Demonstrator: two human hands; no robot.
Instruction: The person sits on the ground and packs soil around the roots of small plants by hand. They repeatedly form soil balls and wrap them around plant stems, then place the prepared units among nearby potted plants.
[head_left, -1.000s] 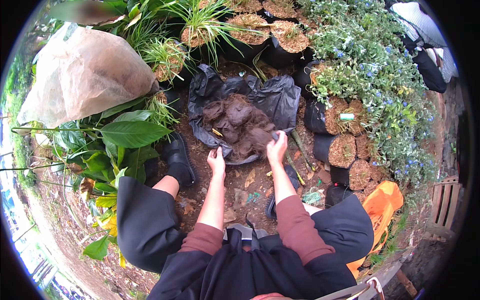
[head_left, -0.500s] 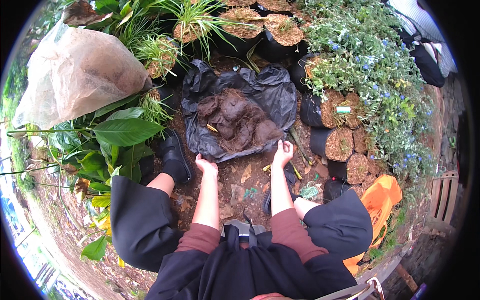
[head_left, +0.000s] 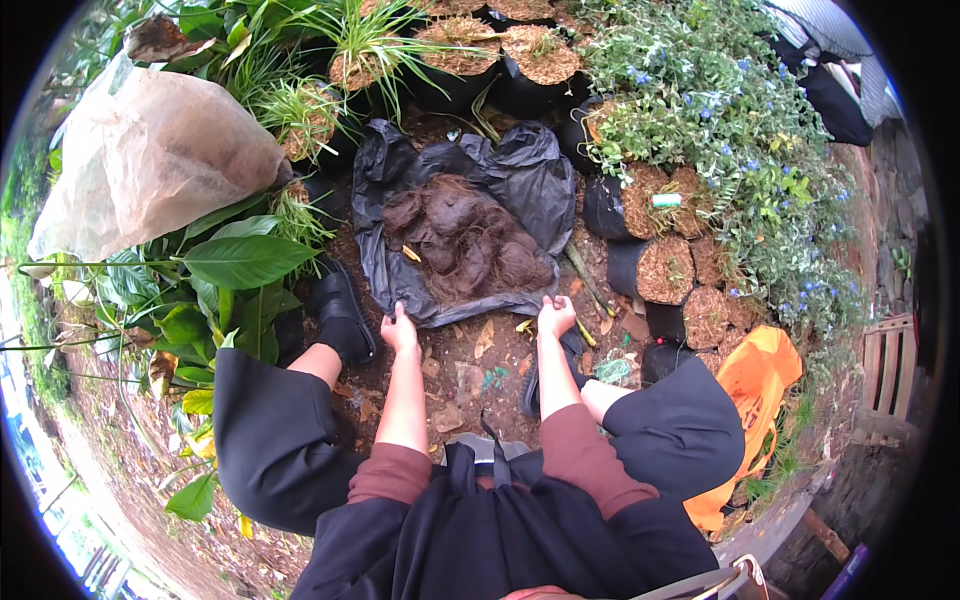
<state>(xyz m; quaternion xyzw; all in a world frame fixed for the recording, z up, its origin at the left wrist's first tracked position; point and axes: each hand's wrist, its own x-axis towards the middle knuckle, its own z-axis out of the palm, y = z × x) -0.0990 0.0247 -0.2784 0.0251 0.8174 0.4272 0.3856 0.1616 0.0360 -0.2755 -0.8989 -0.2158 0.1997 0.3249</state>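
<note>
A black plastic sheet (head_left: 530, 180) lies spread on the soil in front of me, its edges crumpled. On it rests a heap of dark brown fibrous clumps (head_left: 470, 240), with a small yellow piece, perhaps a leaf, at the heap's left side. My left hand (head_left: 400, 330) is closed on the near left corner of the sheet. Around the near right corner, the fingers of my right hand (head_left: 556, 315) are closed as well. The near edge of the sheet runs between both hands.
Several potted plants (head_left: 540, 55) in black bags stand at the back and right, beside blue-flowered bushes (head_left: 720, 120). A pale cloth-covered bundle (head_left: 160, 155) and broad leaves (head_left: 250, 260) are at left. An orange bag (head_left: 750, 400) lies by my right knee; a green-and-white spool (head_left: 666, 200) sits on one pot.
My right hand has moved slightly left and down, and my left hand slightly left, both still at the sheet's near corners. The whole view has shifted a little.
</note>
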